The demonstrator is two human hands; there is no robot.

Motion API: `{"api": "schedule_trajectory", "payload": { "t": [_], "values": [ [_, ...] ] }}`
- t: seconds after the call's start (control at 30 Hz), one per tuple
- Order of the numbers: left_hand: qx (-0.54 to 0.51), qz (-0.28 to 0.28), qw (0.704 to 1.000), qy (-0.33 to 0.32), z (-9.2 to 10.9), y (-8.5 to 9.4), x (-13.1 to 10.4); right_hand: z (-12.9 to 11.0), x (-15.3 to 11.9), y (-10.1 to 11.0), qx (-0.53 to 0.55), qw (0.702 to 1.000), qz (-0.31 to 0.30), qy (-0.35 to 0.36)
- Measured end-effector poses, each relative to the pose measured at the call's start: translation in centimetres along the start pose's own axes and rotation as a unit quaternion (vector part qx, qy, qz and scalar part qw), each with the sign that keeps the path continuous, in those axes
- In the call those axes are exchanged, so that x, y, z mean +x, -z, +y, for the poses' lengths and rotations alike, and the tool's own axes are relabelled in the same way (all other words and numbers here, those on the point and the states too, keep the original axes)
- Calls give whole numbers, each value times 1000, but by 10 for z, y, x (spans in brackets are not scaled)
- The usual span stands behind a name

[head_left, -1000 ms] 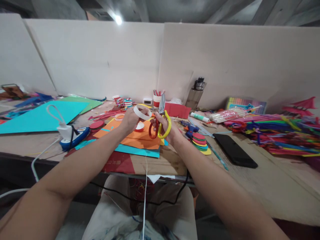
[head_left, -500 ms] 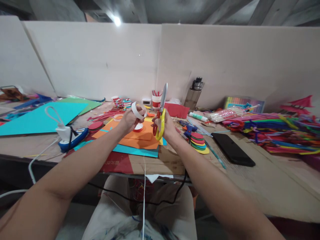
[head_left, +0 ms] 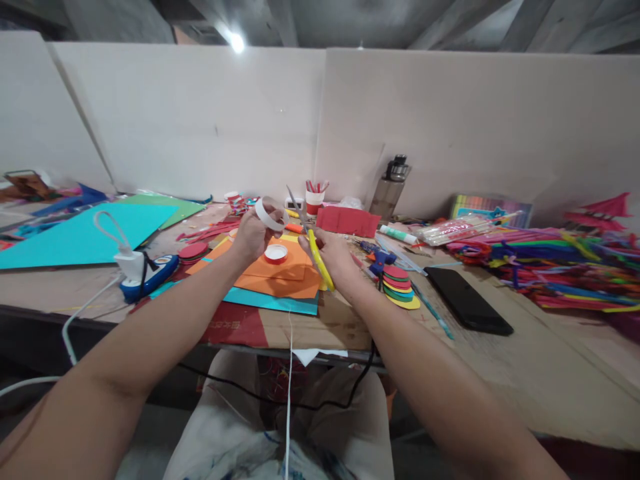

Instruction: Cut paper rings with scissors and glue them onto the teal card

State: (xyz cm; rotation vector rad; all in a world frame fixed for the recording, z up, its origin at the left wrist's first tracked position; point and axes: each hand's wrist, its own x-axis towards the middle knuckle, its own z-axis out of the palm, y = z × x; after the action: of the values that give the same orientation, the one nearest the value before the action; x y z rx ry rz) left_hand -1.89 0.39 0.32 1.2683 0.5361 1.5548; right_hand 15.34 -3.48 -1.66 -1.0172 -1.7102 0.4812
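My left hand [head_left: 251, 235] is closed on a curled white paper strip [head_left: 267, 217], held up over the work surface. In my right hand [head_left: 330, 250] is a pair of scissors [head_left: 317, 257] with yellow handles. Their blades point up and to the left, close to the strip, and look slightly apart. Below and between the hands, a small round red piece with a white top [head_left: 275, 253] rests on stacked orange paper [head_left: 293, 285]. Blue paper [head_left: 280, 300] sticks out beneath that stack.
Coloured paper discs [head_left: 399, 287], a blue glue gun [head_left: 383, 259] and a black phone [head_left: 467, 300] lie to the right. A bottle [head_left: 387, 193] and a cup of sticks [head_left: 315, 200] stand behind. At left are a blue power strip [head_left: 150, 277] and large turquoise paper [head_left: 95, 233].
The scissors have tipped from upright to pointing left, their blades now near the strip. My left hand has shifted slightly left, and the red and white piece shows more fully.
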Motion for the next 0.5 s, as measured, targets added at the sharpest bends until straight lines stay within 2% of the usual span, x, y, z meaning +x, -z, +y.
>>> {"api": "schedule_trajectory", "payload": {
  "t": [0.3, 0.4, 0.5],
  "values": [
    [1, 21, 1000, -9, 2, 1, 1, 4, 0, -2, -78, 996, -39, 21],
    [5, 11, 1000, -15, 1, 3, 2, -1, -1, -2, -58, 996, -61, 1],
    [16, 8, 1000, -20, -2, 6, 4, -4, -2, -3, 18, 996, -75, -37]
  ]
}}
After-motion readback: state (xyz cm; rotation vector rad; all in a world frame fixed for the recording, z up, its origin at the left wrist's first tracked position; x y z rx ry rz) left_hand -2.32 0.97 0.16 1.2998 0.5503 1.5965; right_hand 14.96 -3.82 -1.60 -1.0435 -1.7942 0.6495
